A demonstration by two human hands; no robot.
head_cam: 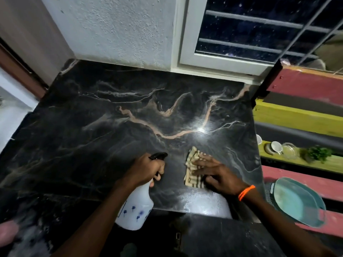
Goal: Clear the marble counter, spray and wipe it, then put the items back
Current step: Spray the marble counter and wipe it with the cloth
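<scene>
Marble counter (111,115) (glossy black, veined): right hand (217,175) spread flat on striped cloth (193,169); left hand (148,169) grips white plastic spray bottle (136,210).

No words, brand names or numbers can be read anywhere in this view. The white spray bottle (135,210) carries only small blue flower-like prints on its side, with no lettering among them, and a dark mark at its left edge is too blurred to tell whether it is writing.
</scene>
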